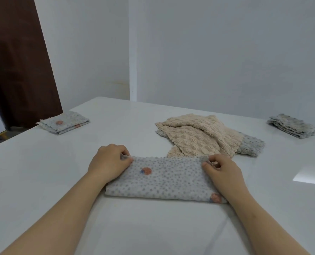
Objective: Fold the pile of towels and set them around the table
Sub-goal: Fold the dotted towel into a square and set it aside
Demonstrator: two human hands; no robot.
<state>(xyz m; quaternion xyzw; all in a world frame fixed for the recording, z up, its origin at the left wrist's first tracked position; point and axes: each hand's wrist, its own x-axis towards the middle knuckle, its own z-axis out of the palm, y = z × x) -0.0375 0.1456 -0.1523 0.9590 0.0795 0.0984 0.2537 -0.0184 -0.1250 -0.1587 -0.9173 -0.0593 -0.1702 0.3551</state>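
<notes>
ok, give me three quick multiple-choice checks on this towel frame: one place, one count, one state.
1. Where is the unfolded pile?
A. on the floor
B. on the table, just beyond the dotted towel
C. hanging off the table edge

2. How many folded towels are already set down toward the far edges?
A. one
B. four
C. two

3. What are the left hand and right hand doing?
A. each pinches a far corner of the dotted towel
B. both lie flat and open
C. only the left hand holds it

Answers:
1 B: the beige-and-grey pile lies on the table past the dotted towel.
2 C: the far-left folded towel and the far-right folded towel.
3 A: curled fingers grip both far corners.
</notes>
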